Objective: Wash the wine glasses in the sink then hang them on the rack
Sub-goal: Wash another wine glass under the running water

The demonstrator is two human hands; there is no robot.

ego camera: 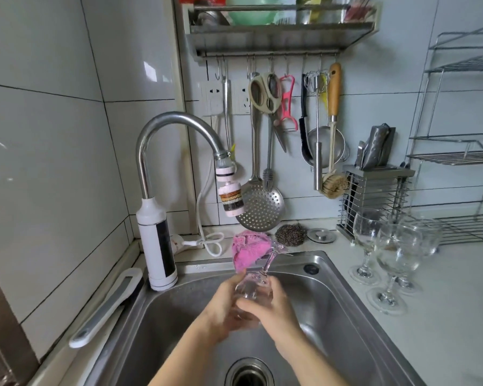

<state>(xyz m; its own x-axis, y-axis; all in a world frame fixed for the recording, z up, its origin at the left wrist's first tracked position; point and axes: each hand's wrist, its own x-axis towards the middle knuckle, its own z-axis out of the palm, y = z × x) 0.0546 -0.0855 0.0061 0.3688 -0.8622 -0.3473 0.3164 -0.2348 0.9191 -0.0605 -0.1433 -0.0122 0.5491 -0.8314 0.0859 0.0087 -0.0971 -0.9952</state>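
**Inspector:** Head view. Where is the item being washed?

**Assessor:** One wine glass (253,291) is held over the basin of the stainless sink (343,296), above the drain (248,374). It lies tilted, with the bowl toward the person and the stem and foot pointing away toward the back rim.

**Inspector:** Hands?

**Assessor:** The left hand (221,310) has its fingers curled round the bowl from the left. The right hand (276,307) wraps the bowl from the right, with the thumb laid across the glass. Both hands grasp the same glass.

**Inspector:** What is on the back rim?

**Assessor:** A pink cloth (246,250) lies bunched just behind the foot of the glass. Whether the two touch cannot be told. To its right are a steel scourer (290,232) and then a sink plug (321,235).

**Inspector:** The other glasses?

**Assessor:** Three wine glasses (396,252) stand upright and close together on the white counter (444,316), right of the sink. They are in front of a knife block (374,190). A wire rack (457,151) stands at the far right against the wall.

**Inspector:** Fixtures?

**Assessor:** An arched faucet (162,129) stands at the left back corner, with a filter (230,196) fitted on its spout. A skimmer (260,207), scissors (268,96) and a dish brush (333,151) hang from hooks under a wall shelf (276,37).
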